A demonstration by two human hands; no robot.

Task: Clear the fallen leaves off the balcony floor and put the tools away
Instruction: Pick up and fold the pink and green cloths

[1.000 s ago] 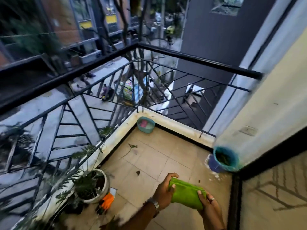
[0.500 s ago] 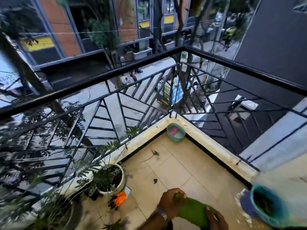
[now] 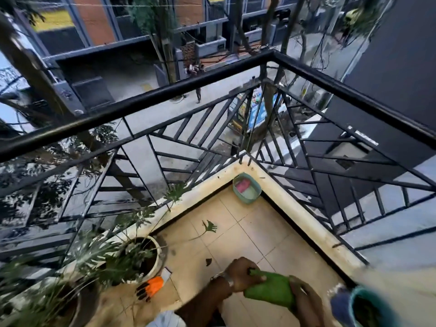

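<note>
Both hands sit further right along the bottom edge than a moment ago. Left hand (image 3: 243, 272) curls its fingers over one end of the single soft green folded cloth (image 3: 271, 290); right hand (image 3: 304, 300) grips the other end. Two fallen leaves lie on the smooth beige tiled floor (image 3: 271, 232): one lobed green leaf (image 3: 208, 227) centre-frame, one small dark leaf scrap (image 3: 208, 261) below it. One teal plastic basin (image 3: 246, 188) sits in the corner.

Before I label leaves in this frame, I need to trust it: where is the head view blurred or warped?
Head view: daylight is soft and even, with no hard shadows; the railing bows from wide-angle distortion; motion blur smears the teal bucket at bottom right and the plants at lower left; the leaf on the tiles stays sharp.
</note>
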